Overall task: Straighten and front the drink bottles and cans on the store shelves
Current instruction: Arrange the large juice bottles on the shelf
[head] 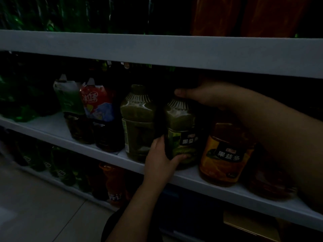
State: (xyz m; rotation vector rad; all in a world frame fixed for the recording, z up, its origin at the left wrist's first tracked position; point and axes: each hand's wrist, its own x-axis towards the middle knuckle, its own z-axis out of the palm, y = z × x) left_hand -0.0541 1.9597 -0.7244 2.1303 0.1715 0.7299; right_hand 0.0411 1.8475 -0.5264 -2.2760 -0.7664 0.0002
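A squat green juice bottle (181,130) stands at the front of the middle shelf (108,155). My left hand (160,160) grips its lower left side, thumb across the label. My right hand (201,92) is curled over its cap and shoulder from the right. A second green juice bottle (138,123) stands just left of it, and an orange juice bottle (225,154) just right of it, partly behind my right forearm. The scene is very dim.
Two dark bottles with a green sleeve (70,98) and a red sleeve (97,103) stand further left. Green bottles (15,102) fill the far left. The upper shelf edge (157,49) hangs close above. Lower shelf holds green bottles (57,166) and orange bottles (113,182).
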